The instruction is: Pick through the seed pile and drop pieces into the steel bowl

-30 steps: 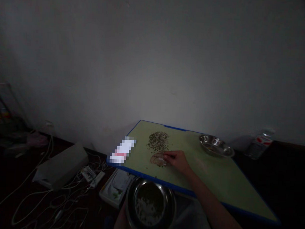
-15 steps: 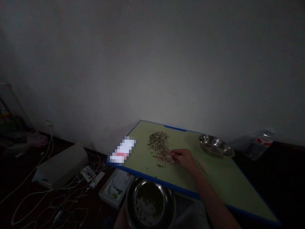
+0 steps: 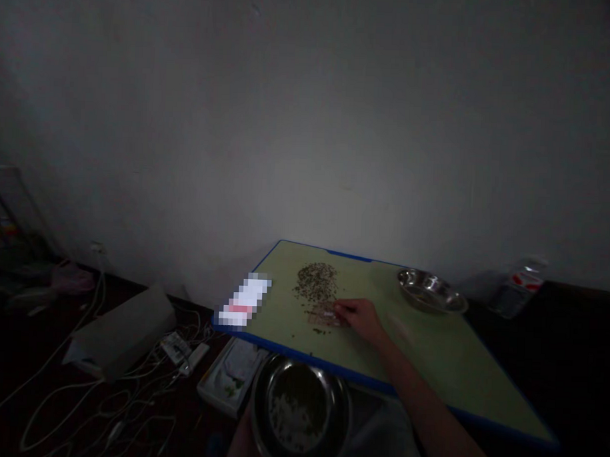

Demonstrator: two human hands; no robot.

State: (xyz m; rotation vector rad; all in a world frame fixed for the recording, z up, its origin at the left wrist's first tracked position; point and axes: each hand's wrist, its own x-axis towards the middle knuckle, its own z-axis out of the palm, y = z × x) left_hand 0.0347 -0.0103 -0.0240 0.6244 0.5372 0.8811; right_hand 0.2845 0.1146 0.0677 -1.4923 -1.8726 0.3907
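My right hand (image 3: 360, 317) is over the green tabletop (image 3: 425, 353), its fingers pinched on a thin clear plastic piece (image 3: 324, 314). The plastic lies almost flat against the table, at the near edge of a spread of small dark grains (image 3: 316, 281). A few grains (image 3: 322, 331) lie apart, closer to the table's front edge. Below that edge is a steel bowl (image 3: 345, 420) with dark grains and some pale patches inside. My left hand (image 3: 242, 434) is at the bowl's left side and appears to hold it; its fingers are hidden.
A second steel bowl (image 3: 431, 291) stands at the table's back right. A blurred-out bright phone-like rectangle (image 3: 245, 300) lies on the left. On the floor are a white tray (image 3: 219, 395), a box (image 3: 124, 329) and tangled cables (image 3: 123, 409). A plastic bottle (image 3: 520, 289) is at right.
My right hand has moved slightly left with the clear plastic piece, which now lies flatter beside the grains. The bowl below the table has stayed in place.
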